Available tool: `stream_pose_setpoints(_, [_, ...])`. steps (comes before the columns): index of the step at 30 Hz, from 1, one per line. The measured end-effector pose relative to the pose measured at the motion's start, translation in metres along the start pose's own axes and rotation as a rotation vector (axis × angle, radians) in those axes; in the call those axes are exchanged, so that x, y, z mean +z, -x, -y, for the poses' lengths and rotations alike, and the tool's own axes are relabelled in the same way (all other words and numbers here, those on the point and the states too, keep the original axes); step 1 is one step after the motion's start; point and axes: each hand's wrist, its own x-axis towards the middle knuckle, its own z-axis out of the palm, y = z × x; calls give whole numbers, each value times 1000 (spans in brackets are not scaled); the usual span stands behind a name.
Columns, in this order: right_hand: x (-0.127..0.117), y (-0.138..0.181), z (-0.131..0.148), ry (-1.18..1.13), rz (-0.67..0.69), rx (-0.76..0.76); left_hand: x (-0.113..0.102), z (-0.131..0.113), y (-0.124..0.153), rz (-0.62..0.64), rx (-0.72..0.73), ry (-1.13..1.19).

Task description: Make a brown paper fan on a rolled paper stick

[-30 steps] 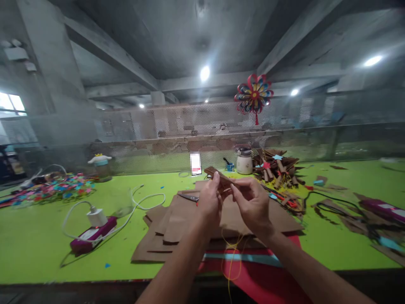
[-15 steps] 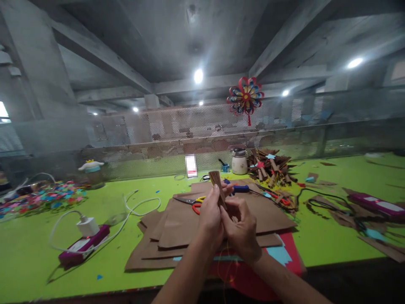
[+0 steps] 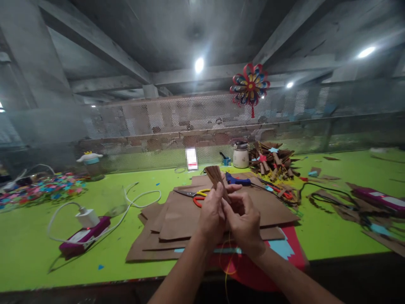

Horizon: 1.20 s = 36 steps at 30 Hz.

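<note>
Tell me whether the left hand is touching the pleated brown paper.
Touching. The head view shows the left hand gripping the pleated brown paper, its thumb laid against it.

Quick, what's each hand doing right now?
Left hand: closed, holding the folded brown paper.
Right hand: fingers curled at the paper's lower end; whether they're gripping anything can't be told.
</note>
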Motion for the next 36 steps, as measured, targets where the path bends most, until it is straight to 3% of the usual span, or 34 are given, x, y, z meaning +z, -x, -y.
stream_pose_setpoints(7, [3, -1, 0, -35, -10, 13, -2, 3, -1, -20, 57, 13])
stream_pose_setpoints(11, [-1, 5, 4, 28, 84, -4, -8, 0, -4, -43, 51, -17])
stream_pose_setpoints(15, [-22, 5, 17, 191, 274, -166, -22, -5, -4, -35, 20, -63])
stream_pose_setpoints(18, [-40, -15, 27, 292, 241, -257, -32, -8, -2, 6, -50, -128])
stream_pose_setpoints(20, [-46, -35, 30, 320, 215, -203, -35, -10, -1, 20, -101, -174])
stream_pose_setpoints(25, [-36, -76, 19, 144, 326, -19, -36, -12, 2, 88, -160, -228])
stream_pose_setpoints(30, [-20, -88, 0, 36, 373, 58, -40, -13, -1, 140, -228, -299])
stream_pose_setpoints(36, [-13, -96, -13, -35, 441, 203, -49, -18, -15, 90, -298, -376])
